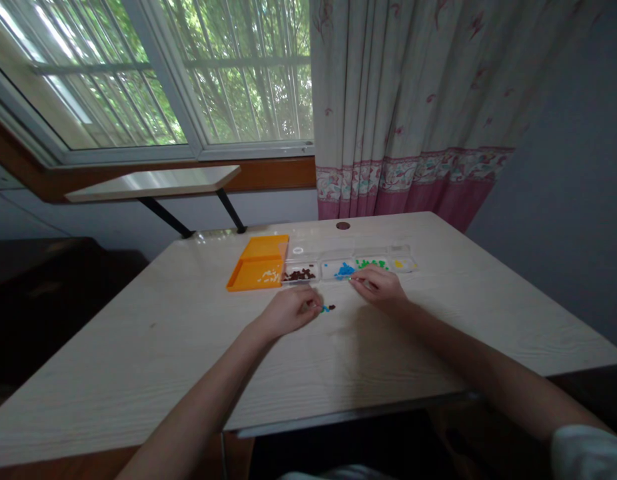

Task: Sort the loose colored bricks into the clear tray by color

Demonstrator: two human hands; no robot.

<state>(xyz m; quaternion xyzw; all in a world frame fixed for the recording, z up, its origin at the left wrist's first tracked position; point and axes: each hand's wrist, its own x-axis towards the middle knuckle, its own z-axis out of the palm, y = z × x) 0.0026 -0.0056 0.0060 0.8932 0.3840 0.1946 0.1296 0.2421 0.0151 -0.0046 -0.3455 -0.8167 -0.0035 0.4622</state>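
My left hand rests low over the table, its fingers closed at one end of a short row of small blue and brown pieces. What exactly is pinched there is partly hidden by the fingers. My right hand is closed in a pinch at the front edge of a clear divided box, and anything in its fingertips is too small to name. Beside that hand are the small blue pieces and green pieces, in separate compartments. Brown pieces fill part of a compartment further left.
An orange tray with white pieces adjoins the box's left end. Several yellow pieces lie in the rightmost compartment. A raised shelf stands at the table's back left. Behind are a window and a curtain.
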